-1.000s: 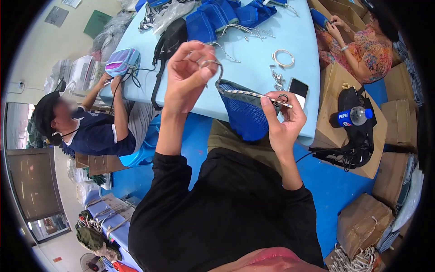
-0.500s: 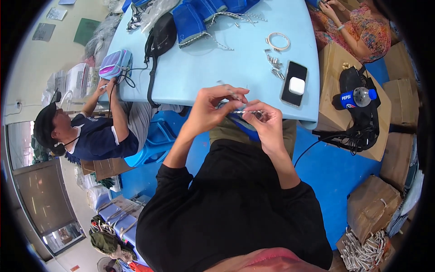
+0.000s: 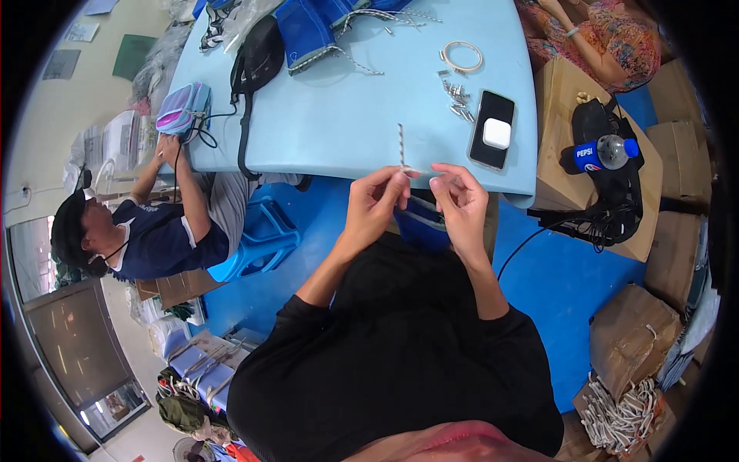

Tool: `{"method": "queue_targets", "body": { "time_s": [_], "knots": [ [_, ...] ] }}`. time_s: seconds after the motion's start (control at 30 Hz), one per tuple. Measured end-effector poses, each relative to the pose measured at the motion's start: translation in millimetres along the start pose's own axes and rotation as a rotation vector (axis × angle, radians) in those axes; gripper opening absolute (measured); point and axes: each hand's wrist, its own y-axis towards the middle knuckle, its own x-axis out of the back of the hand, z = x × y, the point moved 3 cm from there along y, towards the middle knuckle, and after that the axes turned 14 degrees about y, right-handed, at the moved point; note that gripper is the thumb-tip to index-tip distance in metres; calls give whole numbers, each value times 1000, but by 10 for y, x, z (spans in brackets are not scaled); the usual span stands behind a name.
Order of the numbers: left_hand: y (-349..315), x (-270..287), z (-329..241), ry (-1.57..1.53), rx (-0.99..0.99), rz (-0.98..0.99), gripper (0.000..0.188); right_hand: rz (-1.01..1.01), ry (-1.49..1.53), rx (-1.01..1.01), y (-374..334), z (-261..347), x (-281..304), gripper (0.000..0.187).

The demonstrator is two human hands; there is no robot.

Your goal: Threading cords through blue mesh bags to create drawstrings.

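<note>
My left hand point(image 3: 377, 202) pinches a black-and-white striped cord point(image 3: 400, 142) between thumb and fingertips, and one end of it stands up above the grip. Close by on the right is my right hand point(image 3: 464, 204), fingers curled and thumb near the index finger; what it holds, if anything, is too small to make out. A short pale strand shows between the two hands. Below them, a blue fabric piece with a grey edge point(image 3: 423, 225) hangs at my lap, partly hidden by my hands.
The light blue table point(image 3: 331, 123) carries blue fabric pieces point(image 3: 304, 35), small metal parts point(image 3: 458, 100), a tape roll point(image 3: 462, 56) and a phone point(image 3: 486, 150) with a white case. A bottle point(image 3: 608, 153) lies on a carton at right. Another person point(image 3: 169, 223) sits left, one far right.
My hands have moved slightly apart and lower. The cord end now stands upright above my left hand, and my right hand has drawn back from the cord. The view has shifted a little.
</note>
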Motion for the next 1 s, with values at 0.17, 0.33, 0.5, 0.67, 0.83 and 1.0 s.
{"method": "queue_targets", "body": {
  "time_s": [0.17, 0.33, 0.5, 0.67, 0.83, 1.0],
  "knots": [
    [-16, -52, 109, -231, 7, -162, 34, 126, -334, -31, -125, -60, 137, 28],
    [3, 4, 65, -246, -47, -386, 35, 282, -706, -193, -145, 84, -20, 34],
    [66, 243, 94, -450, -43, -423, 35, 371, -823, -190, -219, -53, -8, 35],
    [84, 343, 94, -585, -38, -376, 35, 347, -793, -302, -235, -126, 76, 46],
    [68, 281, -39, -202, -5, -386, 41, 393, -656, -471, -264, -72, 36, 74],
    [90, 335, 107, -224, 16, -403, 42, 434, -465, -233, -246, -121, 65, 60]
  ]
}}
